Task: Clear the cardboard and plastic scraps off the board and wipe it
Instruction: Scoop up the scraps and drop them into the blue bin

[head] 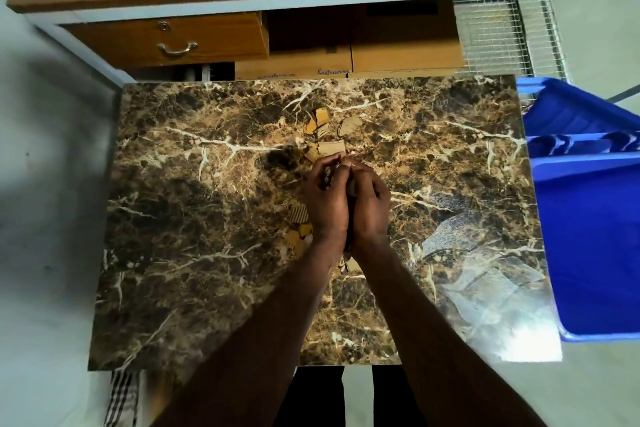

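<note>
The left hand (327, 199) and right hand (369, 203) are being pressed edge to edge at the middle of the board (194, 218), palms facing in, so that cardboard scraps (330, 147) are being trapped between them rather than picked up singly. The fingers of both hands are being curled together over a small bunch of scraps; how many are being held cannot be told.

More scraps are lying just beyond the fingertips toward the far edge, where 2 or 3 yellow-brown pieces (320, 120) are being left for a later pass. Others (299, 229) are lying beside the left wrist, and a few are showing under the wrists toward the near edge. A sheet of clear plastic (485, 274) is lying flat at the near right corner, untouched.

A blue bin (595, 218) is standing against the right edge, probably placed there so gathered scraps can be dropped in with a short sideways carry. A striped cloth (123, 399) is hanging below the near left corner, likely being kept for the wiping, which is judged not yet begun.
</note>
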Demonstrator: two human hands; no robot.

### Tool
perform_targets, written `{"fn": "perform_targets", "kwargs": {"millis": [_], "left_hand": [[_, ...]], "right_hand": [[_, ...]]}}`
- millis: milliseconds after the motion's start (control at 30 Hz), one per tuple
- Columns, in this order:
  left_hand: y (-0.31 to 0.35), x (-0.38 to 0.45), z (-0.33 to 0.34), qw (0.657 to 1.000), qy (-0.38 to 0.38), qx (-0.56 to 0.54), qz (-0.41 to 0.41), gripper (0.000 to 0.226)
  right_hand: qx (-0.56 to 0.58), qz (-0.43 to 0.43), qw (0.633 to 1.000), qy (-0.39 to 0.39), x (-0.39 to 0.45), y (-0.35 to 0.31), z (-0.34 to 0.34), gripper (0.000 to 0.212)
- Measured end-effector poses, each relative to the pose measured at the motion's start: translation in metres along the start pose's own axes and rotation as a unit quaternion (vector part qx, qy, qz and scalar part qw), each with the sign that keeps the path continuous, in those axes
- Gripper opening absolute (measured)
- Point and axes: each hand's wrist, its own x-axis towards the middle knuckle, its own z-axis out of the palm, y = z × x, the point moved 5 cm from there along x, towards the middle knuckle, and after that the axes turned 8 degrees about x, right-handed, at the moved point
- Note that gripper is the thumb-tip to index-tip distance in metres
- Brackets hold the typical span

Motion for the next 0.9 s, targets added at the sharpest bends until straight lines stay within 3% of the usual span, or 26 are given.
{"fn": "perform_targets", "kwargs": {"millis": [300, 567, 900], "left_hand": [[0.024, -0.041, 0.033, 0.997, -0.056, 0.05, 0.011, 0.022], [0.045, -0.086, 0.086, 0.993, -0.089, 0.076, 0.035, 0.031], [0.054, -0.147, 0.199, 0.98, -0.151, 0.102, 0.082, 0.032]], "right_hand": [[0.083, 0.026, 0.996, -0.02, -0.021, -0.038, -0.036, 0.028], [0.009, -0.013, 0.999, -0.04, -0.024, -0.089, -0.079, 0.041], [0.066, -0.06, 0.995, 0.054, -0.011, -0.162, -0.184, 0.03]]}}
